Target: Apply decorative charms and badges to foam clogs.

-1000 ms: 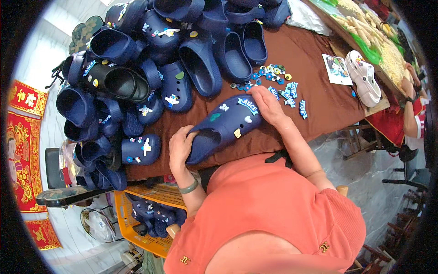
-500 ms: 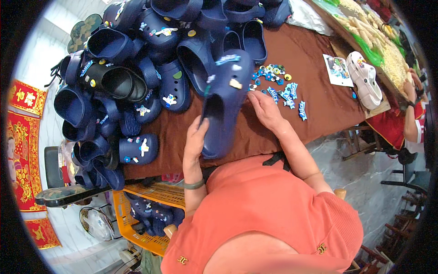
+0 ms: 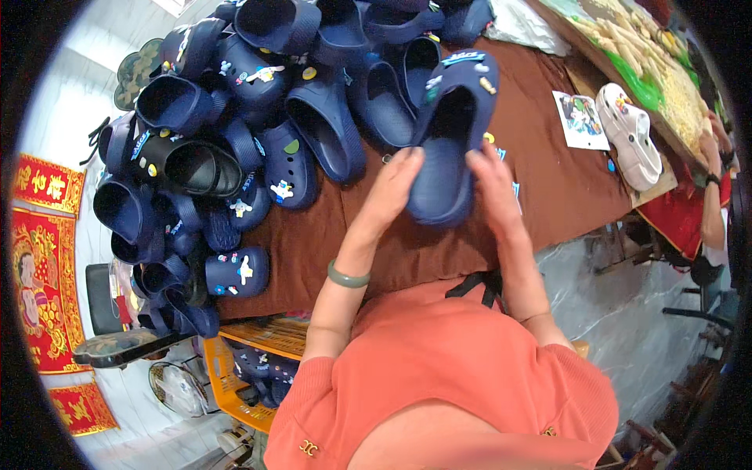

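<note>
A navy clog (image 3: 443, 176) is held over the brown cloth with its toe pointing away and its opening up. Blue and pale charms sit on its toe. My left hand (image 3: 394, 182) grips its left side near the heel. Along its right side my right hand (image 3: 492, 182), a little blurred, closes on the edge. Behind the clog and right hand lie loose charms, mostly hidden; a blue one (image 3: 516, 189) peeks out beside the wrist. A large pile of navy clogs (image 3: 325, 129) spreads left and beyond, with a black clog (image 3: 188, 164) among them.
A white clog (image 3: 629, 137) and a printed card (image 3: 580, 120) lie at the right of the brown cloth (image 3: 540, 157). Another person's hands (image 3: 710, 149) are at a board of pale pieces. Below the table edge, an orange crate (image 3: 227, 384) holds more navy clogs.
The clog has moved right and turned so its opening shows more. My right hand has come from beside the charms to the clog's right side. The charms are now mostly covered.
</note>
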Available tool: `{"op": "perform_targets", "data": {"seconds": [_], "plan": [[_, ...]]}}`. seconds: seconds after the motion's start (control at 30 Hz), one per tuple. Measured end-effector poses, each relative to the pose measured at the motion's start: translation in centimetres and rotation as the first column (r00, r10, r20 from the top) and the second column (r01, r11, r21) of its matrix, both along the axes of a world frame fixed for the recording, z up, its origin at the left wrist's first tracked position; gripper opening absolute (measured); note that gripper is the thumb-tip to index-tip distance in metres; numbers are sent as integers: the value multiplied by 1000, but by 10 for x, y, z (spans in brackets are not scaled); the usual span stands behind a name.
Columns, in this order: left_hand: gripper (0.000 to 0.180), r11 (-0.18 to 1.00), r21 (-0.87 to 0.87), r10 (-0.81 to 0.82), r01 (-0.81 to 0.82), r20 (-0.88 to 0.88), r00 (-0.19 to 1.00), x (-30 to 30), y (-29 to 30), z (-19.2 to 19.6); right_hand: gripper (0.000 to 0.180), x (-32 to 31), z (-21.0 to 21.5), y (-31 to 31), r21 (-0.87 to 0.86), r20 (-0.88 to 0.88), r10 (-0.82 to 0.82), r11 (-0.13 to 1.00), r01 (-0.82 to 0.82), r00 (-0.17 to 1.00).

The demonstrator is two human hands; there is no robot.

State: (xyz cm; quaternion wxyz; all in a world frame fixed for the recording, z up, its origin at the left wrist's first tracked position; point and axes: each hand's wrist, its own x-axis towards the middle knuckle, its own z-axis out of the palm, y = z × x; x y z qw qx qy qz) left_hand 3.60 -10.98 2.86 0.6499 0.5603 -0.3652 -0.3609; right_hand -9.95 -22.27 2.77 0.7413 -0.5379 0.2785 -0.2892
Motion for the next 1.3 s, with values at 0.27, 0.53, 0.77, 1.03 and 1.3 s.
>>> {"op": "perform_targets", "data": {"seconds": [0.27,0.53,0.77,1.03,1.3], "plan": [[47,990,105,76,-99,210,975,-1,-46,-22,69,-3,-1,-78,-54,248,-100,992,117,964],[54,978,202,-115,50,326,938,25,-22,-17,54,34,-77,-186,-272,189,-139,944,188,972],[53,828,-233,533,-509,47,845,108,-22,42,37,47,-59,-144,-938,83,-448,265,222,890],[52,923,-9,346,-384,-411,843,222,-40,90,11,65,-15,-56,-938,140,-9,320,135,990],[35,891,-139,301,-432,-531,792,205,-30,75,9,62,-54,-64,-903,176,-128,373,212,976]]}}
